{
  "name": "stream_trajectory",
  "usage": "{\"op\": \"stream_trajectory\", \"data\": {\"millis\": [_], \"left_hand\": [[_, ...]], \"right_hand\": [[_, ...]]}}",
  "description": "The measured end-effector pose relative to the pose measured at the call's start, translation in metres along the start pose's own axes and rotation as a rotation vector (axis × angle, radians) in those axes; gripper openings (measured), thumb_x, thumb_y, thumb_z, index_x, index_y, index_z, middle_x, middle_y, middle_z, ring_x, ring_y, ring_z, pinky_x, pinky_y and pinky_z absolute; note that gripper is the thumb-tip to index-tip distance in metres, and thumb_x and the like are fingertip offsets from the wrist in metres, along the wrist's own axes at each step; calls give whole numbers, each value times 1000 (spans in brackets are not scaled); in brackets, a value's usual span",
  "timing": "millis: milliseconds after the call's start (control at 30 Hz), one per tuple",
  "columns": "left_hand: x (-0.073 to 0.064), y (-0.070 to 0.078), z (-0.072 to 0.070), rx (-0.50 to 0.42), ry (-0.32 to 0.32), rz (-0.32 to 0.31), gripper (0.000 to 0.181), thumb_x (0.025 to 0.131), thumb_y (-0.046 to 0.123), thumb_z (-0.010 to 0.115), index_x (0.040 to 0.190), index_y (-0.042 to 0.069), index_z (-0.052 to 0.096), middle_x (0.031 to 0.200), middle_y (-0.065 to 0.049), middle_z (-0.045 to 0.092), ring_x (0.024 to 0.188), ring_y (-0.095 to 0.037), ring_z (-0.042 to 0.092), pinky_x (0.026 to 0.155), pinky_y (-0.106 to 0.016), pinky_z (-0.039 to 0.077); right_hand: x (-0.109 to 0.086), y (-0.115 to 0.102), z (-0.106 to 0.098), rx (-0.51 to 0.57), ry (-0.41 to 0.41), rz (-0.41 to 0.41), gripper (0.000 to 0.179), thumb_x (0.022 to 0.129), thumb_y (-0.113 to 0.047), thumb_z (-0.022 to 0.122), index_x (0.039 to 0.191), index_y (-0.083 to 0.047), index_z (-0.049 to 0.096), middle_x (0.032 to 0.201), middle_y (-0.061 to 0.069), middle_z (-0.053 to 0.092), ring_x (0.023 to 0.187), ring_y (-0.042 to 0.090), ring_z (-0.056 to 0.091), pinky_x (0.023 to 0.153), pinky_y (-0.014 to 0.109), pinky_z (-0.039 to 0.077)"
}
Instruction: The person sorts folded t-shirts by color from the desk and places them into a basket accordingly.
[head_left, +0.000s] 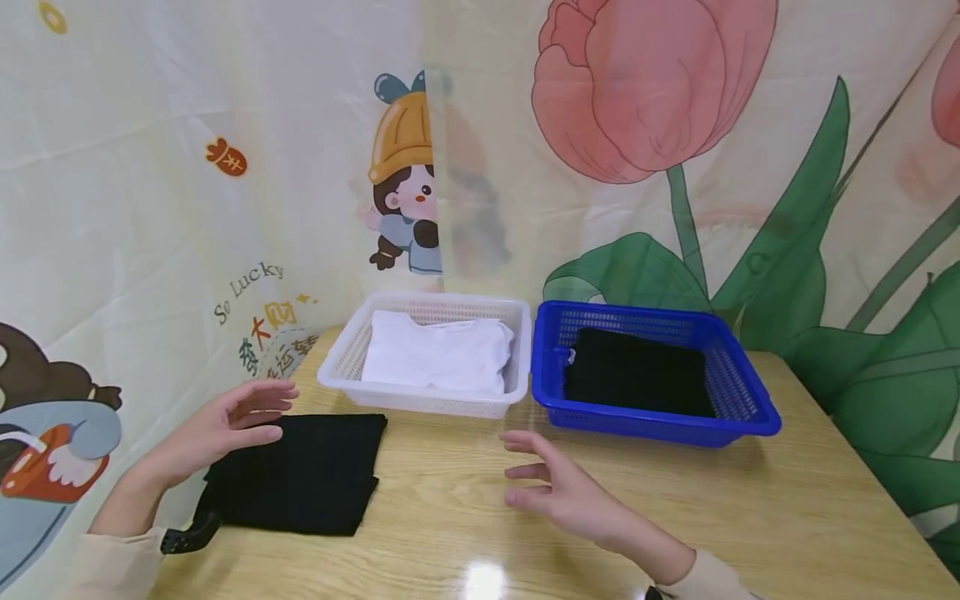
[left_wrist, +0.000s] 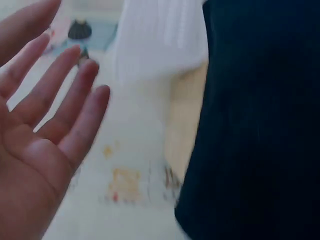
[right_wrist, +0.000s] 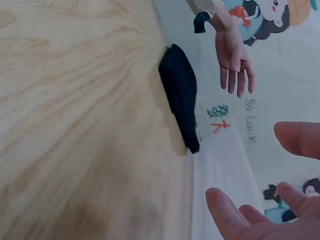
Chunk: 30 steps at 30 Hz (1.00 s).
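Note:
A folded black cloth [head_left: 307, 475] lies flat on the left part of the table, one edge stepped where its layers do not line up. My left hand [head_left: 240, 421] hovers at its upper left corner, fingers extended and holding nothing. In the left wrist view the spread fingers [left_wrist: 75, 115] stand apart from the dark cloth [left_wrist: 255, 125]. Over the middle of the table, in front of the baskets, is my right hand [head_left: 558, 487], its fingers loosely bent around nothing. The right wrist view shows the black cloth [right_wrist: 181, 95] as a low stack beyond that hand.
At the back stands a white basket [head_left: 423, 400] with folded white cloth [head_left: 435, 354] in it. Close to its right is a blue basket [head_left: 645, 425] holding folded black cloth [head_left: 637, 375]. A printed curtain [head_left: 315, 192] hangs behind the wooden table [head_left: 442, 500].

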<state>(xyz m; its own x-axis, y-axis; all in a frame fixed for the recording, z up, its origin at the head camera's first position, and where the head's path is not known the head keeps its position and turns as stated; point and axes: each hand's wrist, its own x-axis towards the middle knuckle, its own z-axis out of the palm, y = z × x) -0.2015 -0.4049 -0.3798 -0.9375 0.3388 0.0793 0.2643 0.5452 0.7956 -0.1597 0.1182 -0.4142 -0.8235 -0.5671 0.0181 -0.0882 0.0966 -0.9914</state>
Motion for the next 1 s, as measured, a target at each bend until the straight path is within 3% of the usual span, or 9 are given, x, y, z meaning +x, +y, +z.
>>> {"op": "stream_trajectory", "data": {"millis": [200, 267, 400, 467, 533, 700, 1000], "left_hand": [[-13, -29, -14, 153, -32, -25, 63, 98, 21, 79, 154, 13, 51, 153, -13, 57, 128, 11, 51, 102, -15, 47], [-16, -36, -15, 188, -40, -49, 66, 97, 25, 80, 156, 14, 51, 156, -16, 54, 133, 3, 50, 103, -18, 47], [-19, -50, -16, 193, -42, -113, 74, 96, 27, 81, 159, 13, 45, 162, -19, 45, 146, -36, 40, 112, -55, 43], [-20, -55, -16, 167, -42, -131, 79, 96, 25, 81, 162, 11, 40, 164, -24, 39, 146, -54, 32, 108, -73, 35], [-20, -60, -16, 135, -44, -153, 86, 94, 23, 83, 165, 11, 34, 167, -26, 33, 147, -61, 25, 103, -83, 30], [-17, -69, -13, 130, -42, -191, 103, 90, 22, 86, 169, 9, 21, 169, -34, 17, 143, -70, 22, 100, -86, 31], [-10, -75, -4, 231, -37, -225, 117, 76, 18, 96, 164, -6, 22, 163, -45, 18, 145, -70, 17, 107, -84, 23]], "right_hand": [[24, 12, 28, 24, -30, 47, 69, 100, -13, 76, 159, -17, 42, 163, 27, 34, 140, 49, 51, 103, 48, 57], [32, 16, 35, 32, -36, 59, 70, 100, -14, 76, 160, -16, 41, 163, 28, 34, 139, 48, 52, 103, 49, 57], [47, 19, 48, 59, -37, 95, 75, 99, -16, 77, 163, -17, 37, 166, 25, 31, 139, 45, 54, 105, 50, 55], [55, 19, 54, 74, -28, 112, 79, 99, -18, 78, 164, -18, 34, 167, 24, 30, 138, 43, 55, 106, 51, 54], [62, 19, 59, 78, -15, 121, 82, 98, -18, 79, 165, -19, 32, 168, 24, 30, 137, 42, 57, 106, 51, 54], [79, 22, 71, 110, -2, 135, 85, 96, -14, 78, 166, -15, 30, 165, 28, 32, 131, 40, 60, 103, 51, 56], [98, 31, 92, 284, -4, 178, 86, 95, -2, 77, 166, -12, 29, 162, 32, 31, 120, 33, 66, 101, 49, 58]]}}
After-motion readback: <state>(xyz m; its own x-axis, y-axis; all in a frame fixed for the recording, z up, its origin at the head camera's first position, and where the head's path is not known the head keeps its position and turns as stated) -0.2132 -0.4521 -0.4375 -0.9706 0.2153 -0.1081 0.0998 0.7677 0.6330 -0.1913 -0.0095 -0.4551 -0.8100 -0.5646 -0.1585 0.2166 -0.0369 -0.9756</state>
